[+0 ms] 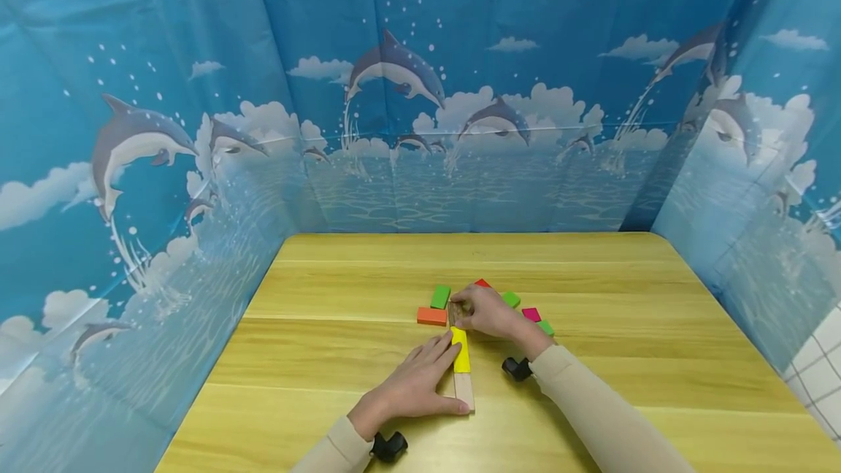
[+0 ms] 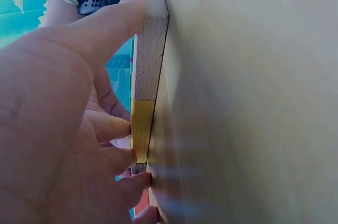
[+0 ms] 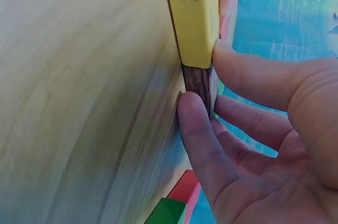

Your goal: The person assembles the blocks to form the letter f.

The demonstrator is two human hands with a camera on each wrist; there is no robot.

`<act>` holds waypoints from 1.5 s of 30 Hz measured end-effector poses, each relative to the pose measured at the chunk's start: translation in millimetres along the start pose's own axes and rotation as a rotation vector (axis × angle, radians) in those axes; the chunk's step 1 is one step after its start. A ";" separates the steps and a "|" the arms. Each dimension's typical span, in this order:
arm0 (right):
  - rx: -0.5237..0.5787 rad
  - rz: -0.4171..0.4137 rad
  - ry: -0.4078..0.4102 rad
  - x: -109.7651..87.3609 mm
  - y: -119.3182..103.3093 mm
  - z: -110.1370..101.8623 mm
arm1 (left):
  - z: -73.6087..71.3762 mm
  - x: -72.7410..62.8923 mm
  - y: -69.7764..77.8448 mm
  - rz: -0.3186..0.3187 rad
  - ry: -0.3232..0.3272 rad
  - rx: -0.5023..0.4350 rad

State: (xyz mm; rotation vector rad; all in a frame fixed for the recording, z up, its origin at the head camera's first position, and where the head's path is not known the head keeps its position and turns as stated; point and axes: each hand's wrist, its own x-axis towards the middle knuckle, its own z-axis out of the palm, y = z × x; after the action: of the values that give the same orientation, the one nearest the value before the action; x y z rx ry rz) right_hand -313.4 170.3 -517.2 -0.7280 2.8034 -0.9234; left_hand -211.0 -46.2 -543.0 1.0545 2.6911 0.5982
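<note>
A short row of wooden blocks runs away from me on the table: a plain pale block [image 1: 463, 391] nearest, a yellow block [image 1: 463, 360] in the middle and a dark brown block [image 3: 198, 80] at the far end. My left hand [image 1: 418, 379] lies along the row's left side, thumb at the near end of the pale block and outstretched fingers touching the yellow one. At the far end my right hand [image 1: 491, 311] pinches the dark brown block between thumb and fingers, up against the yellow block. In the head view that hand partly hides the brown block.
Left of the row's far end lie a green block [image 1: 441, 296] and an orange block [image 1: 431, 316]. Around the right hand are a red block [image 1: 482, 282], a magenta block [image 1: 531, 314] and green blocks [image 1: 511, 299]. A dolphin-print curtain [image 1: 460, 188] surrounds the wooden table [image 1: 315, 356].
</note>
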 end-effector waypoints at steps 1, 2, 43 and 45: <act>-0.002 0.005 0.001 -0.1 0.3 0.5 | -0.2 -0.1 0.3 0.000 -0.001 -0.003; -0.004 0.013 0.001 -0.3 0.4 1.0 | -0.4 -0.1 0.6 -0.001 -0.003 -0.008; 0.039 0.004 0.010 -1.0 3.5 4.9 | -47.1 57.7 -68.8 -0.160 0.302 -0.099; 0.032 0.000 0.014 -0.5 4.5 4.4 | -46.6 59.5 -71.1 -0.152 0.309 -0.100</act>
State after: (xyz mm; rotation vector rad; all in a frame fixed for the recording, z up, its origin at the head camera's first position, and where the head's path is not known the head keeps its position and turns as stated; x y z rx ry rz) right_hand -313.8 171.3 -523.5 -0.7193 2.7939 -0.9750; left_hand -312.3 -66.7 -533.6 0.7779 2.9288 0.9225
